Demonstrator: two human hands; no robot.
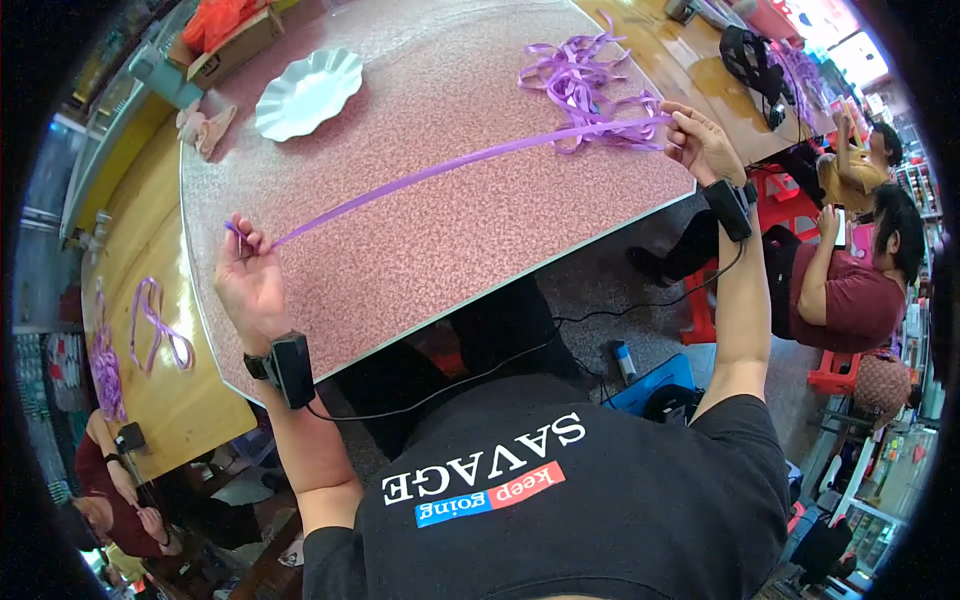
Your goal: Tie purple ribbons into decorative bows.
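A long, flat purple ribbon is stretched across the table between my two hands, bowing slightly. At the left, my left hand pinches it between closed fingers, and a short bit of purple shows past the fingertips. Farther up on the right, my right hand grips the other end with thumb and fingers together. Just left of that hand, a loose heap of purple ribbons lies tangled on the table, and the stretched ribbon passes over its near side.
The pink speckled table carries a white scalloped plate at the far left. A wooden table on the left holds more purple ribbons. Seated people are at right, another person at lower left. A black cable runs between my wrist devices.
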